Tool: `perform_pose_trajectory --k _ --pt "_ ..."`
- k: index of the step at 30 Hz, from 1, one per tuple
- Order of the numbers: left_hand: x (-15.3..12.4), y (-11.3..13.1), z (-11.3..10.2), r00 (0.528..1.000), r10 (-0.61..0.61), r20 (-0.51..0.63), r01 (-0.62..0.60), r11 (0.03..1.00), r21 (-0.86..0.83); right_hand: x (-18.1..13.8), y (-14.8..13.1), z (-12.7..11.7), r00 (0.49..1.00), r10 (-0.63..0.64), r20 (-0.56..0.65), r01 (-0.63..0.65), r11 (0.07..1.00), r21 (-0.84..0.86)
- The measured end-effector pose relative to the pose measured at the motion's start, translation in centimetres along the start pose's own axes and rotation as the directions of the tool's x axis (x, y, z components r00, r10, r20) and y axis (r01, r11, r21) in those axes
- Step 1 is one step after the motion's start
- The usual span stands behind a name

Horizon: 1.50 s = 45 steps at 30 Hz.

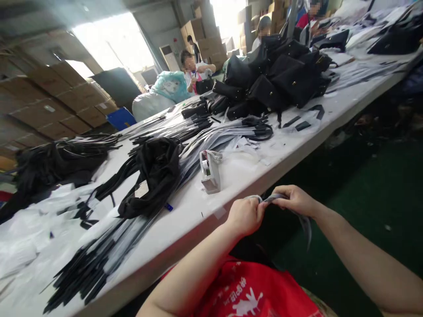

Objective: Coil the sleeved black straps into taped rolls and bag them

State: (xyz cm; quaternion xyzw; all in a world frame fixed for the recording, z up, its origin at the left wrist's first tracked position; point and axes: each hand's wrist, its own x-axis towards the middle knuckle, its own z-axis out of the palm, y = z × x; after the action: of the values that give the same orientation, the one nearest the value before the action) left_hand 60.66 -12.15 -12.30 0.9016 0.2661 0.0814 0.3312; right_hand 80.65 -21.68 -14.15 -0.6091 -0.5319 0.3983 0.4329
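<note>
A grey strap in a thin plastic wrap (306,226) runs between my two hands, just past the table's front edge. My left hand (246,215) is closed around one part of it. Close beside, my right hand (294,200) pinches the strap between thumb and fingers, and a loose end hangs below that hand. On the table, a tape dispenser (209,172) stands nearest to my left hand. Left of the dispenser lies a crumpled black bag (153,176), partly over a bundle of wrapped dark straps (95,257).
The long white table (185,237) slants up to the right. Black bags (277,75) are heaped farther back, with more wrapped straps (218,136) before them. White plastic (20,246) lies at left. Several people work across the table; cardboard boxes (59,101) are stacked behind.
</note>
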Motion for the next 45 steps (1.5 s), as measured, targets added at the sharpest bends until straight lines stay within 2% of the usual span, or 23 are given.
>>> perform_pose_trajectory --k 2,3,5,7,8,10,13,15,17,18,20,22,24,25,27,29,32,34,36,38,41,43,45 --pt "-0.4 -0.4 -0.1 0.966 -0.184 0.181 0.218 0.958 -0.187 0.0 1.6 0.5 0.991 -0.069 -0.116 0.046 0.981 -0.19" --pt "-0.3 -0.5 -0.3 0.927 -0.234 0.292 0.329 0.881 -0.341 -0.2 2.3 1.4 0.986 -0.102 -0.131 0.072 0.973 -0.218" --pt "0.1 -0.5 -0.9 0.868 -0.201 0.455 0.475 0.606 -0.638 -0.8 3.1 4.3 0.99 -0.107 -0.09 0.09 0.981 -0.173" --pt "0.8 -0.7 -1.4 0.896 -0.117 0.428 0.439 0.365 -0.821 -1.4 3.4 8.1 0.999 -0.024 -0.038 0.021 0.998 -0.066" --pt "1.2 -0.9 -1.6 0.933 -0.128 0.336 0.359 0.347 -0.867 -1.7 3.3 9.9 0.999 0.036 -0.001 -0.036 0.999 -0.005" --pt "1.7 -1.9 -1.9 0.972 -0.218 0.087 0.185 0.486 -0.854 -2.3 2.6 12.8 0.981 0.104 0.165 -0.126 0.983 0.132" --pt "1.0 -4.2 -1.6 0.936 -0.252 -0.246 0.074 0.825 -0.561 -2.7 1.1 13.7 0.907 0.026 0.42 -0.189 0.917 0.352" --pt "-0.6 -5.5 -1.1 0.955 -0.121 -0.272 0.044 0.961 -0.273 -2.1 0.3 11.8 0.936 0.019 0.353 -0.197 0.857 0.476" --pt "-2.3 -6.1 -0.7 0.983 0.012 -0.182 -0.02 0.999 -0.04 -0.6 0.1 8.9 0.981 0.111 0.156 -0.175 0.85 0.498" --pt "-3.1 -6.0 -0.6 0.991 0.025 -0.13 -0.029 0.999 -0.029 0.3 0.1 7.5 0.985 0.155 0.075 -0.172 0.886 0.431" --pt "-4.1 -5.6 -1.0 0.995 -0.071 -0.065 0.057 0.978 -0.203 2.2 0.5 5.6 0.982 0.155 -0.103 -0.138 0.978 0.156" --pt "-4.4 -5.0 -1.9 0.973 -0.226 0.037 0.209 0.806 -0.554 3.5 0.7 5.7 0.983 0.022 -0.182 -0.046 0.991 -0.129" --pt "-4.0 -4.9 -3.3 0.949 -0.27 0.164 0.288 0.526 -0.8 3.9 0.5 7.8 0.993 -0.081 -0.091 0.058 0.972 -0.226" --pt "-3.8 -5.0 -4.0 0.947 -0.258 0.191 0.286 0.411 -0.865 3.8 0.2 9.5 0.997 -0.072 -0.013 0.068 0.976 -0.206" --pt "-3.3 -5.6 -5.4 0.964 -0.239 0.119 0.191 0.307 -0.932 3.0 -0.8 13.4 0.989 0.026 0.143 -0.009 0.993 -0.12" --pt "-3.2 -6.7 -6.3 0.956 -0.281 -0.08 0.04 0.398 -0.917 1.8 -1.9 16.8 0.938 0.128 0.323 -0.126 0.992 -0.027" --pt "-4.3 -8.4 -6.1 0.912 -0.237 -0.334 0.007 0.825 -0.565 0.6 -3.4 18.0 0.829 0.101 0.551 -0.239 0.953 0.185" --pt "-5.6 -8.9 -5.4 0.948 -0.111 -0.298 0.039 0.97 -0.239 1.1 -3.9 16.2 0.87 0.09 0.486 -0.262 0.917 0.3" --pt "-6.7 -8.9 -4.7 0.985 -0.049 -0.168 0.034 0.995 -0.091 2.6 -3.7 13.4 0.927 0.154 0.343 -0.252 0.931 0.263" --pt "-7.2 -8.5 -4.6 0.991 -0.124 -0.039 0.115 0.976 -0.182 4.6 -3.0 10.9 0.951 0.183 0.25 -0.209 0.974 0.084" --pt "-6.7 -8.4 -5.6 0.952 -0.267 0.151 0.307 0.841 -0.445 6.5 -1.9 9.4 0.992 0.074 0.104 -0.048 0.97 -0.237" --pt "-5.9 -8.6 -6.7 0.93 -0.256 0.264 0.367 0.671 -0.644 6.8 -1.5 9.8 0.997 0.026 0.066 -0.004 0.951 -0.308" --pt "-5.1 -8.8 -7.6 0.927 -0.196 0.321 0.373 0.378 -0.847 6.6 -1.6 11.3 0.994 0.082 0.07 -0.068 0.983 -0.173"
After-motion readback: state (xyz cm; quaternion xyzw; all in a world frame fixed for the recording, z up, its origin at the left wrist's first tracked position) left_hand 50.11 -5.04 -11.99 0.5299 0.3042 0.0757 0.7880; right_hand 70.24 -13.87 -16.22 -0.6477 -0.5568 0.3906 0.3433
